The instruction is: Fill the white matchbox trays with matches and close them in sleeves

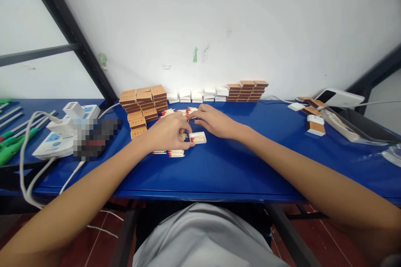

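A small white matchbox tray with some matches in it lies on the blue table. My left hand curls at the tray's left end, thumb in front and a finger behind, gripping it. Loose matches with red heads lie in front of that hand, and others show beneath its palm. Just behind the tray is my right hand, its fingers closed together at a row of matches. What sits between those fingertips is too small to make out.
Stacked brown matchboxes stand at the back left, white trays and more brown boxes along the wall. A power strip with cables lies left. At right are loose boxes and a white device.
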`<state>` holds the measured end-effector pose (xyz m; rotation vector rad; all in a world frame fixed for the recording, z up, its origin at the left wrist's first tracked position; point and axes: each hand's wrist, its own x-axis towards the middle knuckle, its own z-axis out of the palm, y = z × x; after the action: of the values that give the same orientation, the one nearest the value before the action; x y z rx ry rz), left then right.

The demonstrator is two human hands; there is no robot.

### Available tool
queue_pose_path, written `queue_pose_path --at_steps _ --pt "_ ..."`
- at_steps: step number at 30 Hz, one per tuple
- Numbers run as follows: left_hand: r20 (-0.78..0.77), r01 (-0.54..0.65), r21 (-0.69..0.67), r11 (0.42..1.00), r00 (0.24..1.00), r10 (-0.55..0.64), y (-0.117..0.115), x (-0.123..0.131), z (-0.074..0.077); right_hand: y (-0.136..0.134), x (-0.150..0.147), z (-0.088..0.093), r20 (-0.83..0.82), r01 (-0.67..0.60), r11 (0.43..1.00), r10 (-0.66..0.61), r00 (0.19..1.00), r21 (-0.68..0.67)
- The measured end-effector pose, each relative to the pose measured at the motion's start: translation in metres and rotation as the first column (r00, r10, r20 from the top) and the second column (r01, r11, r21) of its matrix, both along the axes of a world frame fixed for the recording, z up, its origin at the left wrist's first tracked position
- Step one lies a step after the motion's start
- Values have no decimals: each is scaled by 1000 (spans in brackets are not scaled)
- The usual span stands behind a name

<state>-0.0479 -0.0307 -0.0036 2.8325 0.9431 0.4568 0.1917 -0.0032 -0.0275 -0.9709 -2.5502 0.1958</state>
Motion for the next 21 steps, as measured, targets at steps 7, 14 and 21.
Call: queue_pose_path --at_steps 7,14,21 --pt "4 7 6 1000 1000 -7 -1 0 0 10 1 -14 18 23 999 -23 1000 23" --pt "6 4 5 1000 1000 -4 1 -1 -1 8 5 -11 118 134 989 -141 983 69" --pt "-5 -6 7 1000 1000 7 1 0 0 10 6 -14 71 222 970 -229 971 94"
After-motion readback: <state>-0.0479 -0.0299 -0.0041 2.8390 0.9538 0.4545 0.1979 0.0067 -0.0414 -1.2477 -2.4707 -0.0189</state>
